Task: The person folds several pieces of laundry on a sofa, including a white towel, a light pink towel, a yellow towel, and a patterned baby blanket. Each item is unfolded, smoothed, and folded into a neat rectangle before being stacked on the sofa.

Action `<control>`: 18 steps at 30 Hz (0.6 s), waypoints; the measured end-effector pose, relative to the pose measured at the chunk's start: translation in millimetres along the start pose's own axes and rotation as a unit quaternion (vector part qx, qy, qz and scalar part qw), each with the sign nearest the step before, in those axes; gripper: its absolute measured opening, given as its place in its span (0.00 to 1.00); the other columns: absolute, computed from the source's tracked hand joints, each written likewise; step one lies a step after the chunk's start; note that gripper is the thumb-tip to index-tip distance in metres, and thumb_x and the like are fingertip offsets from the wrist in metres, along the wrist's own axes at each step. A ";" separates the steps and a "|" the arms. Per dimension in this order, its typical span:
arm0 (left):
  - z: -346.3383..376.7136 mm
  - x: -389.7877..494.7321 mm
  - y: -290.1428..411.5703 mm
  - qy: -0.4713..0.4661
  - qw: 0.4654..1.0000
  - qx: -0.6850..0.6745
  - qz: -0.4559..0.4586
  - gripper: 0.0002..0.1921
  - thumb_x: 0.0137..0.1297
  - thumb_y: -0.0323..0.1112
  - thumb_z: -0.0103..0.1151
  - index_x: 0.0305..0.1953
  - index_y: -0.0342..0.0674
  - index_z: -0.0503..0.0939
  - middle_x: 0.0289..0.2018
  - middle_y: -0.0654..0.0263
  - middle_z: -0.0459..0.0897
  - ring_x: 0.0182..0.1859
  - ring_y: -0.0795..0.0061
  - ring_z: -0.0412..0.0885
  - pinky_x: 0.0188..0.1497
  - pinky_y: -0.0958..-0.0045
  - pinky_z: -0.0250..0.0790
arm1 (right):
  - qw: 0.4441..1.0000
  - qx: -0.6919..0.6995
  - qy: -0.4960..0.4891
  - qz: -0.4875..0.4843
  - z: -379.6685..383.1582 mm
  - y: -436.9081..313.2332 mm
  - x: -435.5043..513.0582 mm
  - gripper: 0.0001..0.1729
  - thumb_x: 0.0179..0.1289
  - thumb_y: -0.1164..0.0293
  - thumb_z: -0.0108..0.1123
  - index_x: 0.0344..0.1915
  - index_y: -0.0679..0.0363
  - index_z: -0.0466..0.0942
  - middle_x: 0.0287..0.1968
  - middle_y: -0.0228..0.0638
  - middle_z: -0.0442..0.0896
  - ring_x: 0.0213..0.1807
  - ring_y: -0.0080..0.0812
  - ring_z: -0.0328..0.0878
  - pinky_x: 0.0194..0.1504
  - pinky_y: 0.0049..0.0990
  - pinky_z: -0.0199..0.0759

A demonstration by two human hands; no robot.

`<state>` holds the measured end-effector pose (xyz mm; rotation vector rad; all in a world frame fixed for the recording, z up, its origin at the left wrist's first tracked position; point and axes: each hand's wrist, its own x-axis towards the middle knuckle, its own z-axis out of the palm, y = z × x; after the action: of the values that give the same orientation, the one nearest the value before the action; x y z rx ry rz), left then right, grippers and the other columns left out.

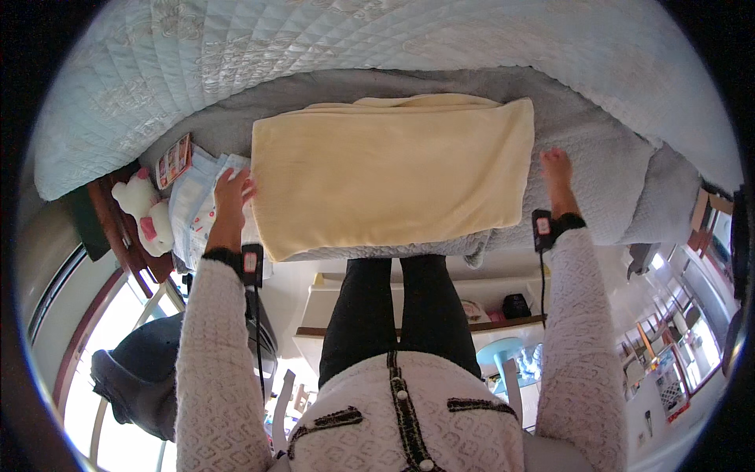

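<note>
A folded pale yellow cloth (389, 177), like a blanket or large towel, lies as a wide rectangle on a grey quilted bed cover (601, 177). Its upper edge shows several layers. Beside its left edge is my left hand (233, 192), fingers apart, over a stack of white and blue printed cloths (197, 194); whether the fingertips touch the yellow cloth I cannot tell. My right hand (556, 168) is just off the cloth's right edge, above the grey cover, its fingers curled and partly hidden. Each wrist wears a black band with a small cabled box.
A light blue quilted bedspread (377, 41) is bunched across the far side. At the left lie a white and pink plush toy (144, 209) and a printed booklet (174, 160). A black cloth-like item (141, 371) is at lower left, and a pale blue stool (500, 351) stands below.
</note>
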<state>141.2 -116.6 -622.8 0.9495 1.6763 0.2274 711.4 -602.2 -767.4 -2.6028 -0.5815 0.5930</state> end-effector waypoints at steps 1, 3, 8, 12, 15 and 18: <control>-10.0 -5.4 -14.4 0.029 0.999 0.046 0.007 0.25 0.61 0.38 0.60 0.56 0.41 0.64 0.37 0.61 0.77 0.41 0.69 0.77 0.39 0.70 0.74 | 0.996 -0.061 -0.026 0.068 -0.4 12.6 -15.9 0.29 0.58 0.58 0.61 0.54 0.64 0.70 0.49 0.41 0.77 0.44 0.40 0.76 0.41 0.37 0.71; -33.2 -14.2 -32.5 0.029 0.981 0.176 -0.075 0.26 0.57 0.46 0.64 0.54 0.43 0.69 0.33 0.66 0.76 0.37 0.72 0.75 0.34 0.74 0.68 | 0.941 -0.293 -0.148 0.086 -8.3 27.1 -56.5 0.30 0.57 0.52 0.58 0.47 0.70 0.76 0.52 0.53 0.77 0.56 0.50 0.72 0.57 0.42 0.64; -51.0 -62.2 -68.7 0.010 0.963 0.245 -0.115 0.28 0.53 0.54 0.65 0.50 0.43 0.73 0.38 0.71 0.77 0.41 0.75 0.72 0.38 0.66 0.63 | 0.914 0.050 -0.075 0.396 -0.1 -2.1 -149.1 0.39 0.54 0.50 0.66 0.56 0.68 0.69 0.47 0.46 0.77 0.52 0.43 0.72 0.48 0.46 0.70; -42.6 -76.5 -75.6 -0.057 0.946 0.276 -0.159 0.35 0.50 0.65 0.61 0.53 0.47 0.72 0.48 0.68 0.75 0.50 0.69 0.68 0.49 0.51 0.58 | 0.830 0.251 -0.129 0.480 -10.3 -49.1 -181.2 0.43 0.52 0.48 0.68 0.59 0.66 0.66 0.50 0.43 0.75 0.53 0.43 0.70 0.52 0.51 0.65; -39.5 -85.3 -79.1 -0.079 0.941 0.279 -0.175 0.37 0.48 0.67 0.62 0.53 0.46 0.72 0.46 0.69 0.77 0.50 0.70 0.69 0.48 0.54 0.60 | 0.777 0.384 -0.156 0.473 -5.1 -69.7 -193.2 0.38 0.54 0.50 0.67 0.57 0.61 0.68 0.53 0.40 0.72 0.56 0.40 0.66 0.55 0.50 0.63; -36.5 -92.0 -86.5 -0.100 0.938 0.286 -0.171 0.36 0.50 0.66 0.61 0.53 0.46 0.72 0.48 0.67 0.77 0.52 0.69 0.71 0.50 0.53 0.61 | 0.733 0.479 -0.139 0.463 5.8 -70.3 -198.3 0.31 0.57 0.54 0.65 0.55 0.57 0.69 0.54 0.36 0.71 0.56 0.37 0.65 0.57 0.47 0.62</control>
<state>71.9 -224.7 -594.8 1.0352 1.7117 -0.6043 524.2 -636.3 -677.5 -1.6012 0.8648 1.1744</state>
